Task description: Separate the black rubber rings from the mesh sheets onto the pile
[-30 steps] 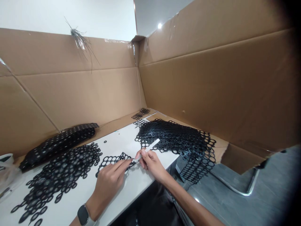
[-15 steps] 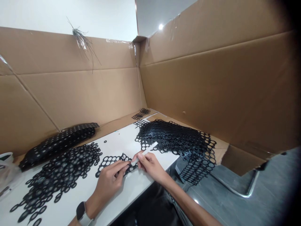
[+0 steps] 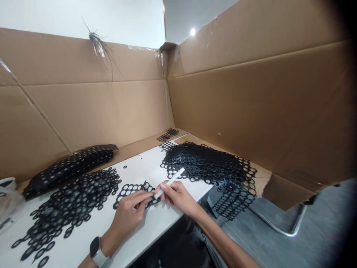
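My right hand (image 3: 173, 194) is closed around a white pen-like stick (image 3: 176, 175), whose upper end points up and to the right. The lower end of the stick meets a small piece of black ring mesh (image 3: 131, 191) on the table. Thumb and fingers of my left hand (image 3: 134, 208) pinch the right part of that mesh, close to the stick's lower end. Fingers cover the exact spot where stick and rings meet. To the left lies a heap of loose black rings (image 3: 80, 197).
A large pile of joined black ring mesh (image 3: 203, 160) lies at the right and hangs over the edge of the white table (image 3: 156, 234). A black dotted bundle (image 3: 72, 163) rests along the cardboard wall (image 3: 92, 115). At far left are a cup (image 3: 8, 182) and a plastic bag (image 3: 11, 204).
The white stick has tilted slightly and its upper end has shifted a little left. Both hands stay in nearly the same place. The camera view has moved slightly.
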`<move>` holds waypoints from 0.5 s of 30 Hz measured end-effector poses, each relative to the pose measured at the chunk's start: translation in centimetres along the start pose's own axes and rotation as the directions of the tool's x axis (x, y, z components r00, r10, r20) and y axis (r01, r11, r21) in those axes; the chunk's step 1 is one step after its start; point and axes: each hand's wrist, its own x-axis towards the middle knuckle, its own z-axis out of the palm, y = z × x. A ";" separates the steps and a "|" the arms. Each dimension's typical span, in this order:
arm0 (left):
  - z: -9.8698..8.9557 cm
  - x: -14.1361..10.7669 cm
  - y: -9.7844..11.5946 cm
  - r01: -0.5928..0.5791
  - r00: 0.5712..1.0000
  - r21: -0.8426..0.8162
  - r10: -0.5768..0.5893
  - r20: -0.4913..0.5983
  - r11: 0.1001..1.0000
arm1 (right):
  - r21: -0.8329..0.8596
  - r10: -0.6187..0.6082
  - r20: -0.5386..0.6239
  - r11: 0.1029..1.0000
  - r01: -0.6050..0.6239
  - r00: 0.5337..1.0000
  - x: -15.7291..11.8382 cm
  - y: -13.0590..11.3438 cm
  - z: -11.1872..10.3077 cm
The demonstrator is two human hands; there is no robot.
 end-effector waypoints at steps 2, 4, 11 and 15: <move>0.0 0.0 0.0 -0.004 1.000 0.004 0.004 -0.003 1.000 | 0.005 0.005 0.008 1.000 -0.005 1.000 0.0 -0.1 0.0; 0.0 0.1 0.1 -0.008 1.000 0.009 0.008 -0.009 1.000 | 0.011 0.011 0.016 1.000 -0.011 1.000 0.0 -0.1 0.1; 0.0 0.2 0.2 -0.022 0.999 0.037 0.023 -0.037 0.999 | 0.016 0.019 0.050 1.000 -0.020 0.999 0.0 -0.2 0.2; 0.1 0.1 0.0 -0.015 0.999 0.048 0.017 -0.048 0.999 | 0.031 0.018 0.046 0.999 -0.019 0.999 -0.1 -0.7 0.4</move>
